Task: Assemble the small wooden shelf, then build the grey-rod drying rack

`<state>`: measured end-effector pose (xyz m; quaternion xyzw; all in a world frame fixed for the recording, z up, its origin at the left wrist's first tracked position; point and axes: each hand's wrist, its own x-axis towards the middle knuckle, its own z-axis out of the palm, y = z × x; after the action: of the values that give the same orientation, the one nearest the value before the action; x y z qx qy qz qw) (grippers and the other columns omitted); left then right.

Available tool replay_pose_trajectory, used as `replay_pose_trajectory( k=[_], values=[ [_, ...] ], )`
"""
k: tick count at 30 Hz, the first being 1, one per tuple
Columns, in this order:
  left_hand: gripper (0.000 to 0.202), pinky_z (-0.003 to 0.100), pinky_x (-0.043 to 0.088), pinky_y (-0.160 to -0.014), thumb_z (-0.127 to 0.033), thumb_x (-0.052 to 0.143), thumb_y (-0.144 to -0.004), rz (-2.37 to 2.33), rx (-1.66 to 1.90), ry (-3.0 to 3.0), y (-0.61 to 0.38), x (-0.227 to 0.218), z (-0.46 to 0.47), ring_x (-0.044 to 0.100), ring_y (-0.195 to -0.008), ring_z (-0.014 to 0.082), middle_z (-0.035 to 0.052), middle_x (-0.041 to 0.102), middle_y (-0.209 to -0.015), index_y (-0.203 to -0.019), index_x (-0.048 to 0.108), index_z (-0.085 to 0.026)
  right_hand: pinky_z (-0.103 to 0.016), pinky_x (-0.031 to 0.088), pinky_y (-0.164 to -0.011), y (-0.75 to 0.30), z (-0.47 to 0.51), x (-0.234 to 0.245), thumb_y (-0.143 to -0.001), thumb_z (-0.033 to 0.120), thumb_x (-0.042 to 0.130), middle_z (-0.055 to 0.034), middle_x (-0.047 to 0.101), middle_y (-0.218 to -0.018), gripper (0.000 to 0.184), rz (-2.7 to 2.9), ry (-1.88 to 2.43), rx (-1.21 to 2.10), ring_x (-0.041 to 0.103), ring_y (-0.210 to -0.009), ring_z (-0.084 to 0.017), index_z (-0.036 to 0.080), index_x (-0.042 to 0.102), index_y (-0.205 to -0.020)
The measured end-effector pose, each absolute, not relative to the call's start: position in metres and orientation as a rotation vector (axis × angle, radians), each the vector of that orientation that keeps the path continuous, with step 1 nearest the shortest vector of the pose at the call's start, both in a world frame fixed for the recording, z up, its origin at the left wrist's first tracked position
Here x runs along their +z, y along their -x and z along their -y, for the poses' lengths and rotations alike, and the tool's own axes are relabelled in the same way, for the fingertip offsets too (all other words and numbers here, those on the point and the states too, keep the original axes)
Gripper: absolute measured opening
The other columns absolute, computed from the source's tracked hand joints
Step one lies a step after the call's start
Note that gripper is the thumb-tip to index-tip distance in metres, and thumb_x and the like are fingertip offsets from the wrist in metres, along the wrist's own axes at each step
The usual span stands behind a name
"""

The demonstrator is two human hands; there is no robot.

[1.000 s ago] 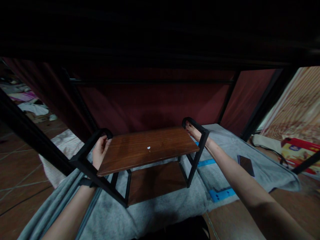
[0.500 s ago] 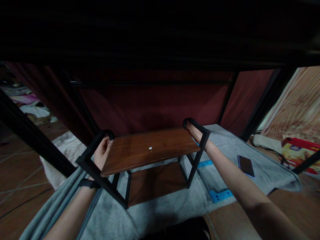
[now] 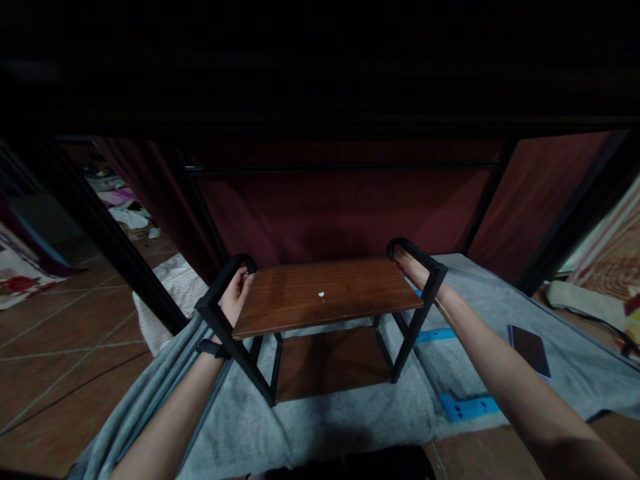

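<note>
A small two-tier shelf (image 3: 360, 287) with brown wood-grain boards and a black metal frame stands upright on a grey blanket (image 3: 345, 413). A small white mark shows on its upper board, and the lower board (image 3: 330, 367) lies in shadow. My left hand (image 3: 236, 297), a dark band at its wrist, reaches through the left side frame with its fingers curled at the rear post. On the opposite side my right hand (image 3: 411, 268) is closed about the rear part of the right side frame. Its fingertips are partly hidden by the black bar.
A dark beam spans the top of view, with black posts (image 3: 115, 247) and dark red cloth (image 3: 345, 213) around the shelf. A phone (image 3: 530, 350) and blue strips with holes (image 3: 467, 407) lie right. At left are a striped cloth (image 3: 173, 293) and a cable (image 3: 75, 387).
My view has turned left, so the scene sits further right in the picture. Both hands keep their places on the shelf's side frames.
</note>
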<state>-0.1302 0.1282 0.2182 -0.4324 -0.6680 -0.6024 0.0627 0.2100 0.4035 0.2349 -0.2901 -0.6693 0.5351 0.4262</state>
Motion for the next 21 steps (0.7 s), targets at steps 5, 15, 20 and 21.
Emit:
replay_pose_trajectory(
  k=[5,15,20,21],
  values=[
    [0.040,0.034,0.051,-0.074,-0.056,0.050,-0.088,2.011,-1.815,1.346,0.127,0.217,-0.126,0.059,-0.081,0.0211,0.0034,0.060,-0.085,-0.106,0.057,-0.022,-0.024,0.040,-0.053,-0.210,-0.407,0.231,-0.069,0.056,0.071,0.0027,0.054,-0.065,0.039,1.653,0.717,1.333,0.050,-0.059,-0.012,0.023,0.053,-0.077],
    [0.050,0.032,0.052,-0.075,-0.063,0.058,-0.080,1.934,-1.864,1.359,0.140,0.212,-0.129,0.061,-0.082,0.0208,0.0039,0.063,-0.085,-0.100,0.061,-0.018,-0.025,0.039,-0.053,-0.213,-0.413,0.225,-0.070,0.063,0.070,0.0015,0.056,-0.063,0.044,1.688,0.726,1.308,0.051,-0.057,-0.011,0.021,0.054,-0.073],
    [0.053,0.034,0.053,-0.079,-0.064,0.061,-0.076,1.918,-1.912,1.335,0.142,0.210,-0.129,0.064,-0.087,0.0226,0.0058,0.066,-0.092,-0.103,0.063,-0.018,-0.026,0.041,-0.055,-0.214,-0.412,0.223,-0.073,0.070,0.064,0.0008,0.059,-0.066,0.049,1.646,0.717,1.368,0.052,-0.058,-0.012,0.022,0.055,-0.073],
    [0.054,0.036,0.053,-0.079,-0.065,0.062,-0.076,1.925,-1.924,1.321,0.141,0.209,-0.129,0.064,-0.089,0.0237,0.0064,0.067,-0.094,-0.104,0.064,-0.018,-0.026,0.041,-0.055,-0.215,-0.411,0.223,-0.073,0.069,0.064,0.0009,0.058,-0.065,0.048,1.643,0.724,1.363,0.052,-0.058,-0.012,0.022,0.055,-0.072]
  ],
)
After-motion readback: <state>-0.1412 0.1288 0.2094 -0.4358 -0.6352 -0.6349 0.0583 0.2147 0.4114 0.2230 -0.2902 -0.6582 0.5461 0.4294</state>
